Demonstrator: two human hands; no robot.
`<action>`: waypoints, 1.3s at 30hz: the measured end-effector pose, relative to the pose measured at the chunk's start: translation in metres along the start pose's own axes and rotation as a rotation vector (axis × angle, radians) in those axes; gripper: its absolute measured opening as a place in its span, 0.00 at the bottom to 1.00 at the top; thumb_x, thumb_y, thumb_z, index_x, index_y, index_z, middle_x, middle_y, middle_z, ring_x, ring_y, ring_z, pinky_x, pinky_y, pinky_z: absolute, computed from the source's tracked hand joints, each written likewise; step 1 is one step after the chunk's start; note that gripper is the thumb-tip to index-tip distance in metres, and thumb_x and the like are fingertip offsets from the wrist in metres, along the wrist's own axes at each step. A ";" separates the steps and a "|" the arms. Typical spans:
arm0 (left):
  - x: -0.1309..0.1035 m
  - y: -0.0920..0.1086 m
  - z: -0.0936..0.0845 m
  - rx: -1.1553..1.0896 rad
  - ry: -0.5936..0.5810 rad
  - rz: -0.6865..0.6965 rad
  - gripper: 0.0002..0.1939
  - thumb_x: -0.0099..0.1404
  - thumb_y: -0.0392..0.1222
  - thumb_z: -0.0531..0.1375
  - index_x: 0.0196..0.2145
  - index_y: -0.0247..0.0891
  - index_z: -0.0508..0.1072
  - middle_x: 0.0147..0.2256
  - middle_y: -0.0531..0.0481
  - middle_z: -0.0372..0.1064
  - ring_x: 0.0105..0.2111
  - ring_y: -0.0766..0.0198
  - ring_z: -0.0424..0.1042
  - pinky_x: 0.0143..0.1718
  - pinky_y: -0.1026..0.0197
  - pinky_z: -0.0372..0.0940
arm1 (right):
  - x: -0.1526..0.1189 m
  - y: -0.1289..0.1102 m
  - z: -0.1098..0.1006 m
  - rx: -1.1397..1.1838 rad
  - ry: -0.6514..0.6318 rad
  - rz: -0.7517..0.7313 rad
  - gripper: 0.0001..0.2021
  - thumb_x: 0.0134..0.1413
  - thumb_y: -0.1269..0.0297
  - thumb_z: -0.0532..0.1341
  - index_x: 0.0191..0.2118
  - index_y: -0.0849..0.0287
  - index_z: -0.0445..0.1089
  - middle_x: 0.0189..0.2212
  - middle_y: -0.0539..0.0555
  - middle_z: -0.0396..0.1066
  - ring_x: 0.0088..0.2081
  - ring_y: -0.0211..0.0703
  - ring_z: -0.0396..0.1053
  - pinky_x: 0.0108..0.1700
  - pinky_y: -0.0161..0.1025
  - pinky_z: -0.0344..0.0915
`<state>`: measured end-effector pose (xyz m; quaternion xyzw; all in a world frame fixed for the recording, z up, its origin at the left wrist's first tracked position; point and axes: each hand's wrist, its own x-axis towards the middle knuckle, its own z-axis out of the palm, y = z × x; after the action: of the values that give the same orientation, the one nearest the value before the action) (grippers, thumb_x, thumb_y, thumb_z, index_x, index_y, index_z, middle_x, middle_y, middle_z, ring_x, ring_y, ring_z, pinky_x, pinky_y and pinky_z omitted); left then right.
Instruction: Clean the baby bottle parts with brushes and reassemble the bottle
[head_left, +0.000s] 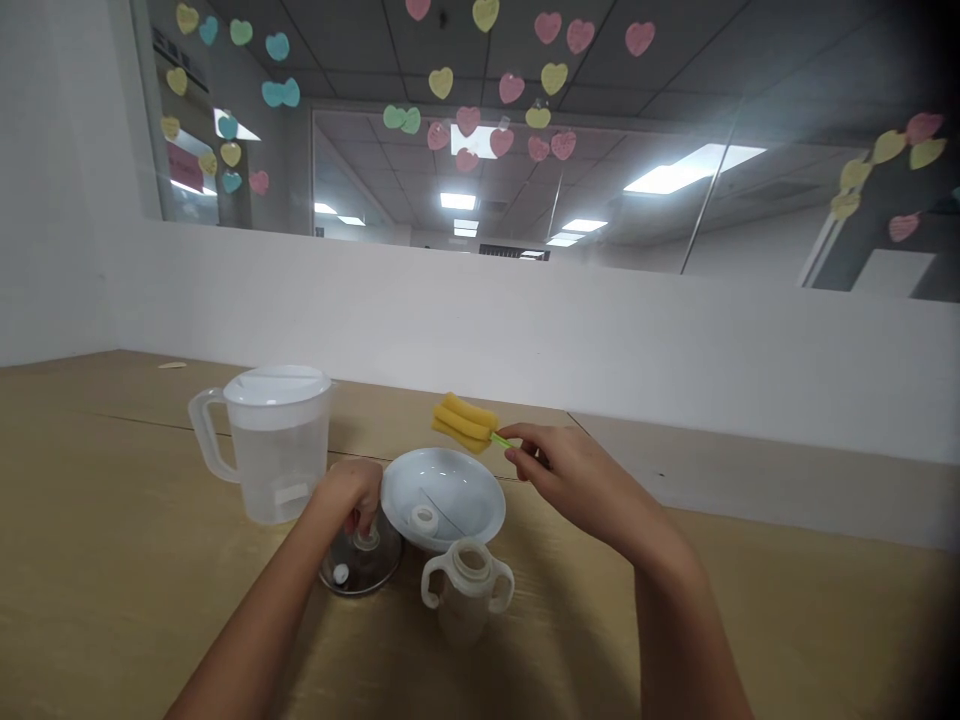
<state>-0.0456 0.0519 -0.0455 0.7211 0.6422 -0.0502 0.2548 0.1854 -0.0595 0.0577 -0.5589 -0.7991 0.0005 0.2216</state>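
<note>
My right hand (566,475) holds a bottle brush by its green handle, its yellow sponge head (463,423) raised just above the far rim of a white bowl (480,500). A small white ring lies inside the bowl. My left hand (349,495) rests its fingers on the knob of a clear glass lid (360,565) lying flat on the table, left of the bowl. A clear two-handled baby cup (466,590) stands in front of the bowl, between my arms.
A translucent pitcher (274,445) with a white lid stands to the left on the wooden table (112,560). A white low wall runs behind, topped by a glass pane with heart stickers.
</note>
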 end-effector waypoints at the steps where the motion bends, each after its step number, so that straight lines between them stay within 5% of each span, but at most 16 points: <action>1: -0.001 0.001 0.001 0.001 0.003 0.004 0.12 0.27 0.35 0.69 0.15 0.38 0.72 0.16 0.48 0.69 0.24 0.52 0.71 0.27 0.55 0.66 | 0.000 0.000 0.000 -0.003 0.002 0.000 0.17 0.59 0.65 0.48 0.47 0.58 0.71 0.25 0.50 0.70 0.25 0.37 0.64 0.27 0.34 0.52; 7: -0.020 0.009 -0.009 0.054 0.119 0.023 0.07 0.33 0.32 0.66 0.15 0.36 0.72 0.15 0.48 0.68 0.22 0.54 0.71 0.30 0.56 0.66 | 0.000 0.002 0.001 -0.010 0.002 0.008 0.17 0.59 0.65 0.48 0.47 0.58 0.71 0.26 0.51 0.71 0.26 0.38 0.64 0.28 0.34 0.53; 10: -0.028 0.018 -0.015 0.097 0.284 0.082 0.03 0.43 0.34 0.62 0.20 0.35 0.75 0.21 0.45 0.71 0.26 0.56 0.72 0.34 0.57 0.66 | 0.000 0.001 0.001 -0.022 0.006 0.017 0.17 0.59 0.65 0.48 0.47 0.59 0.71 0.24 0.51 0.70 0.25 0.38 0.64 0.28 0.35 0.52; 13: -0.023 0.032 -0.008 0.177 0.450 0.232 0.09 0.53 0.39 0.57 0.30 0.38 0.77 0.30 0.42 0.74 0.33 0.55 0.74 0.37 0.57 0.65 | 0.001 0.000 0.002 -0.029 0.008 0.017 0.16 0.58 0.66 0.49 0.46 0.58 0.71 0.26 0.51 0.72 0.26 0.38 0.65 0.28 0.34 0.52; 19: 0.005 0.059 0.032 0.306 0.324 0.270 0.13 0.50 0.40 0.61 0.33 0.32 0.77 0.36 0.34 0.73 0.40 0.47 0.73 0.39 0.53 0.66 | 0.003 -0.002 0.006 -0.032 -0.011 -0.004 0.16 0.58 0.68 0.49 0.45 0.59 0.72 0.30 0.53 0.73 0.29 0.39 0.67 0.29 0.34 0.53; 22: 0.007 0.062 0.036 0.319 0.295 0.260 0.13 0.47 0.38 0.63 0.32 0.32 0.77 0.35 0.33 0.73 0.40 0.47 0.73 0.40 0.54 0.65 | 0.002 -0.002 0.007 -0.035 -0.018 -0.008 0.17 0.58 0.68 0.49 0.46 0.59 0.71 0.29 0.53 0.73 0.28 0.39 0.67 0.29 0.34 0.53; 28: -0.024 0.050 0.005 0.274 0.304 0.287 0.11 0.51 0.43 0.62 0.33 0.37 0.77 0.38 0.41 0.73 0.39 0.51 0.72 0.37 0.58 0.64 | 0.002 0.001 0.005 -0.086 -0.020 0.064 0.17 0.58 0.69 0.49 0.46 0.60 0.71 0.30 0.55 0.73 0.30 0.40 0.68 0.29 0.34 0.53; 34: -0.077 0.032 -0.027 -0.061 0.577 0.479 0.15 0.59 0.47 0.56 0.40 0.37 0.74 0.45 0.44 0.68 0.43 0.57 0.69 0.43 0.60 0.62 | 0.002 0.007 0.006 -0.068 -0.069 0.060 0.16 0.56 0.69 0.50 0.43 0.60 0.72 0.31 0.55 0.73 0.31 0.40 0.67 0.28 0.34 0.53; 39: -0.095 0.027 -0.037 -0.253 0.712 0.574 0.17 0.62 0.52 0.53 0.41 0.39 0.72 0.44 0.47 0.70 0.43 0.58 0.69 0.43 0.60 0.65 | -0.003 0.004 0.001 0.045 -0.080 -0.012 0.16 0.58 0.66 0.47 0.38 0.60 0.72 0.24 0.51 0.69 0.24 0.36 0.61 0.26 0.34 0.51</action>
<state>-0.0454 -0.0192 0.0329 0.8053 0.4654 0.3512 0.1082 0.1892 -0.0607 0.0551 -0.5486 -0.8104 0.0396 0.2017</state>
